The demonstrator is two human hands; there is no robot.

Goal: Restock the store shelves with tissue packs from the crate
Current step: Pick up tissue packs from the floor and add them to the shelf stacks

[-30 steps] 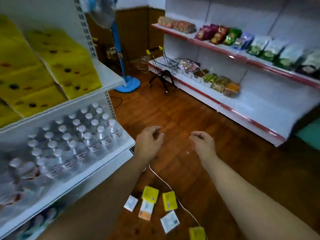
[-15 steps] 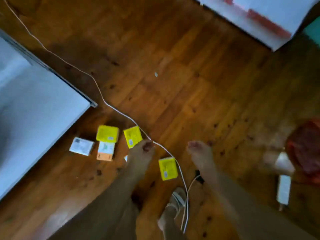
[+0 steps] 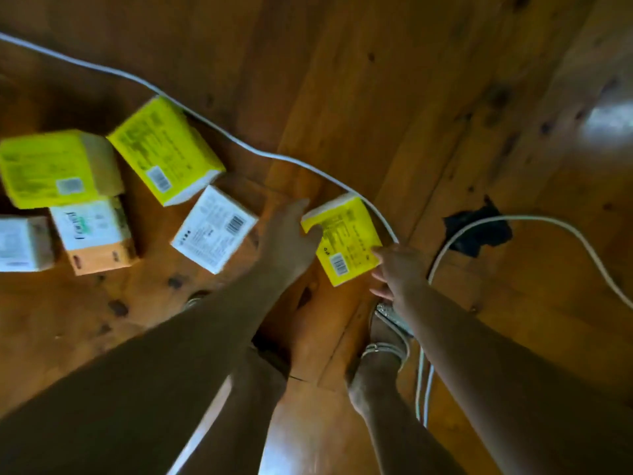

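1. My left hand [image 3: 291,241], fingers straight, touches the left edge of a yellow pack [image 3: 346,243] on the floor [image 3: 376,80];
2. my right hand [image 3: 399,265] meets its near right corner; whether it grips, I cannot tell;
3. five more packs [image 3: 214,233] lie to the left; a cable [image 3: 239,144] skirts them.

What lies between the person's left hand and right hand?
A yellow tissue pack lies between the left hand and the right hand, both touching its edges, with a white cable along its far side. The head view shows this.
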